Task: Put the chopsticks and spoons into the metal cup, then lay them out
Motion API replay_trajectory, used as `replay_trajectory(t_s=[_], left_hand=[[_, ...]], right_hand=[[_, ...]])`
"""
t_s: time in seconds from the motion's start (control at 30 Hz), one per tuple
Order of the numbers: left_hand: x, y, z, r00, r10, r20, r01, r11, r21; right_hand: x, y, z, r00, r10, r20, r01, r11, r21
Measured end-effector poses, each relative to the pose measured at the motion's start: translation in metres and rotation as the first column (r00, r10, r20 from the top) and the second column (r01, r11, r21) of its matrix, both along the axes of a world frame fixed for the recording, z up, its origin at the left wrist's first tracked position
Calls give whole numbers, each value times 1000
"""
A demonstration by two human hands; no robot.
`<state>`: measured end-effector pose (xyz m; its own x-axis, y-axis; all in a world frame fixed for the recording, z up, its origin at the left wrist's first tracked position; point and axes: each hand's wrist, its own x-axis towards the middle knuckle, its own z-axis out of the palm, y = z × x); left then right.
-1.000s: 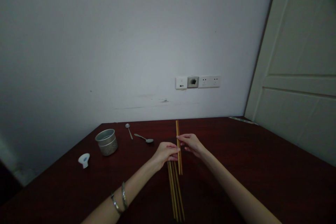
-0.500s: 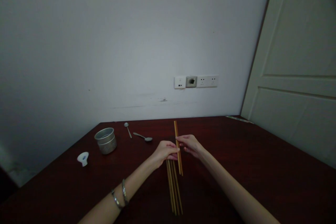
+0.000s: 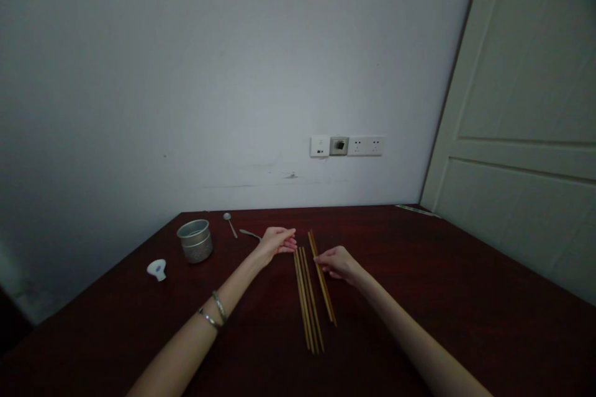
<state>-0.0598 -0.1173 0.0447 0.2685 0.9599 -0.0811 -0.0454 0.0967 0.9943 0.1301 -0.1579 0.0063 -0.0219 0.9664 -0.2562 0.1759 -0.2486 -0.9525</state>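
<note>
The right hand (image 3: 341, 263) pinches two slender yellow-brown wooden sticks (image 3: 325, 291), apparently positioning them beside four similar sticks (image 3: 306, 299); the left hand (image 3: 274, 244), loosely parted, seems empty; further positioning calls for a steady pinch

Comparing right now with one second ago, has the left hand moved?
Yes. Judged against the wall sockets, the left hand has moved leftward and higher in the picture.

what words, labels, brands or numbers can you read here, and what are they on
No text is readable.
White spoon: blue mark, too small to make out.
Left wall plate: dark marks, too small to read.
Metal cup: surface marks too blurred to read.
Chopsticks: no lettering can be made out.
</note>
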Motion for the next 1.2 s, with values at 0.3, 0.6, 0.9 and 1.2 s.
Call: replay_trajectory(t_s=[0.3,0.6,0.9,1.2], left_hand=[[-20,17,-17,995,74,74,-71,997,-41],[-23,20,-23,995,77,60,-74,996,-48],[-23,23,-30,997,56,47,-54,998,-45],[-19,18,-31,998,41,39,-38,997,-60]], right_hand=[[-19,-16,-1,949,-23,315,24,1000,2],[-25,-23,-5,890,-60,452,-3,991,136],[-18,-23,-8,842,-54,536,-43,985,165],[-21,-22,0,848,33,528,-94,992,90]])
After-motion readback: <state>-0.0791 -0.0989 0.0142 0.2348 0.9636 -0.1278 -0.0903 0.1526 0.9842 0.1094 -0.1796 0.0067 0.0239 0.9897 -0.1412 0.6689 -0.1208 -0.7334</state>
